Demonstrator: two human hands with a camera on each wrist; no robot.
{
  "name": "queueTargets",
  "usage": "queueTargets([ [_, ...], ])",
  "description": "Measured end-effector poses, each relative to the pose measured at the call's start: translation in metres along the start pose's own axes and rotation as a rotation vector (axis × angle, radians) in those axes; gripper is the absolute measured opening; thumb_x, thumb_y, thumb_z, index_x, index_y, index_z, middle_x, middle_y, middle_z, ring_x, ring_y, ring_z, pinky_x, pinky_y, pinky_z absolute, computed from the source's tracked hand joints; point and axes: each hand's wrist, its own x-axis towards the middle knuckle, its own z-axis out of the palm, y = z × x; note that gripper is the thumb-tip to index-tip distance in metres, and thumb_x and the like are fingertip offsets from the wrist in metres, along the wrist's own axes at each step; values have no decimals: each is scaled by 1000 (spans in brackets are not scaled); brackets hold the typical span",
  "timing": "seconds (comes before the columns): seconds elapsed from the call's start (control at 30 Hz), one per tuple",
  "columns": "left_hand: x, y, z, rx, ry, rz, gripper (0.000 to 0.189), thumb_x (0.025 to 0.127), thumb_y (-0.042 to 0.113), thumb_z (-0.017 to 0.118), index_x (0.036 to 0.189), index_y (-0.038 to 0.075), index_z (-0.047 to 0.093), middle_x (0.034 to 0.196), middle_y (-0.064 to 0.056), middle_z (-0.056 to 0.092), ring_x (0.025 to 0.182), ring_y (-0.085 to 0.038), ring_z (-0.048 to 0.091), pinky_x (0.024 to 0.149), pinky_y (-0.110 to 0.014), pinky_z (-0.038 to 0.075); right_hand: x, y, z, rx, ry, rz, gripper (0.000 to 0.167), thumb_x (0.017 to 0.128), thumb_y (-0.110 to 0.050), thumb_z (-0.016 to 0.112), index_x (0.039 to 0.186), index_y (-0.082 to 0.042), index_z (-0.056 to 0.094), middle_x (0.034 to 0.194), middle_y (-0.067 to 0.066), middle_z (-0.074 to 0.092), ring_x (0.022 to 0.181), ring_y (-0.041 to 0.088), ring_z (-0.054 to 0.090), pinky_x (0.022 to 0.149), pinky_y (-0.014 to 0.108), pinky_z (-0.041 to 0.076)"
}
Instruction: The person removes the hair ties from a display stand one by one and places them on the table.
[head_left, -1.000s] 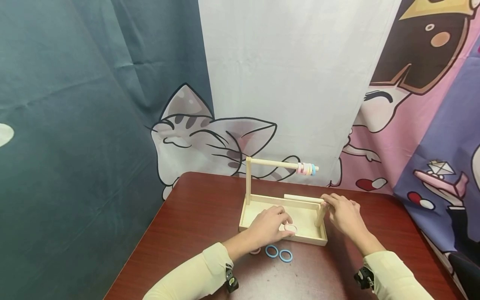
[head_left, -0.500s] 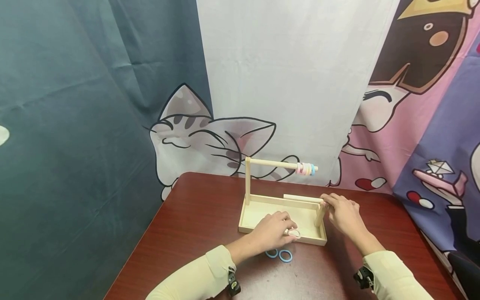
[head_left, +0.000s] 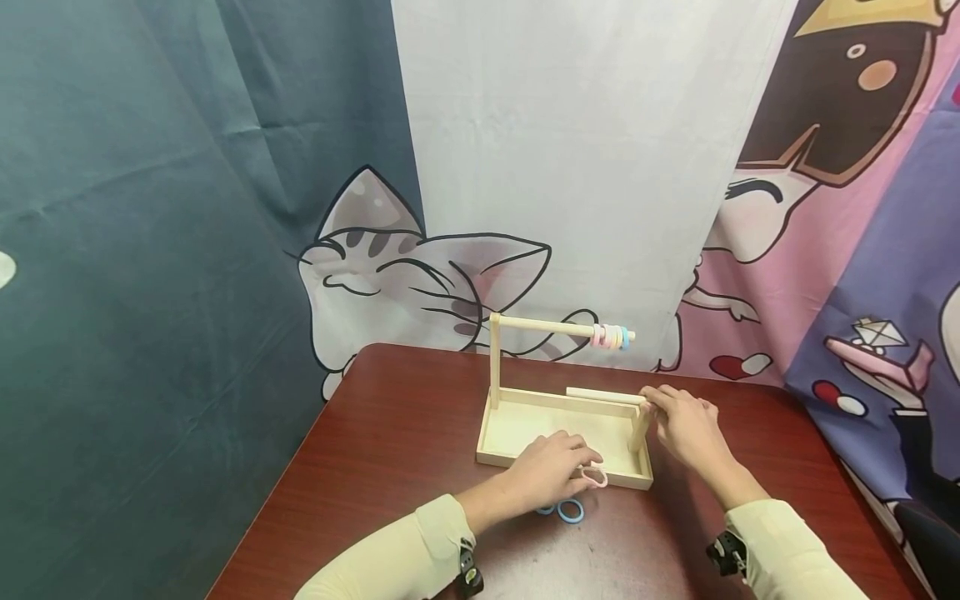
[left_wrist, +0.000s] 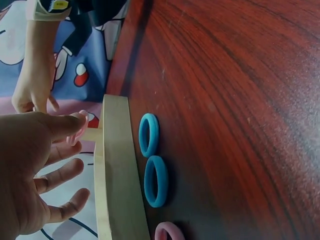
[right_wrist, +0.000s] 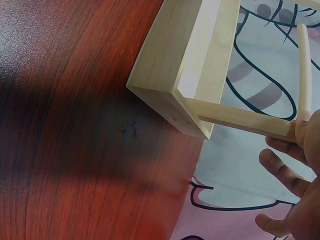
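Observation:
In the head view, my left hand [head_left: 550, 468] is in front of the wooden stand's tray [head_left: 630, 481]. It pinches a pink ring [left_wrist: 76, 134] between thumb and index finger, its other fingers spread in the left wrist view. My right hand [head_left: 688, 425] grips the top of the short post [right_wrist: 240, 120], where the lower rod [head_left: 603, 396] joins it. On the table before the tray lie two blue rings [left_wrist: 162, 182], one partly covered by my left hand in the head view. Another pink ring [left_wrist: 170, 230] shows at the left wrist view's lower edge.
A tall post [head_left: 495, 362] rises from the tray's left end. Its upper rod [head_left: 543, 326] carries several coloured rings [head_left: 611, 337] near the free tip. The reddish-brown table [head_left: 420, 400] backs onto printed curtains [head_left: 600, 167].
My left hand has moved slightly right and toward the front with the pink ring, coming over the tray's front edge and covering part of a blue ring. My right hand stays at the short post.

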Motion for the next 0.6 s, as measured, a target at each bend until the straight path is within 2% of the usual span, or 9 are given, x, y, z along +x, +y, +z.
queueTargets([
  [0.13, -1, 4, 2, 4, -22, 11, 36, 103, 48, 77, 137, 36, 75, 123, 18, 77, 102, -5, 67, 71, -19, 44, 0, 0, 0, -3, 1, -3, 22, 105, -10, 70, 125, -6, 78, 109, 14, 79, 105, 46, 74, 83, 78, 50],
  [0.33, -2, 10, 5, 10, -43, 24, 36, 101, 48, 79, 135, 38, 74, 116, 22, 78, 94, -4, 64, 69, -20, 38, 0, 0, -1, -2, 5, -3, 22, 105, -9, 69, 125, -7, 78, 109, 14, 79, 105, 46, 74, 83, 78, 51],
  [0.6, -1, 13, 13, -36, -77, 48, 41, 99, 46, 83, 137, 35, 74, 119, 20, 80, 96, -2, 67, 76, -18, 49, -1, 0, 1, 4, 9, -5, 21, 104, -8, 70, 124, -9, 78, 106, 12, 79, 105, 45, 74, 83, 78, 51],
])
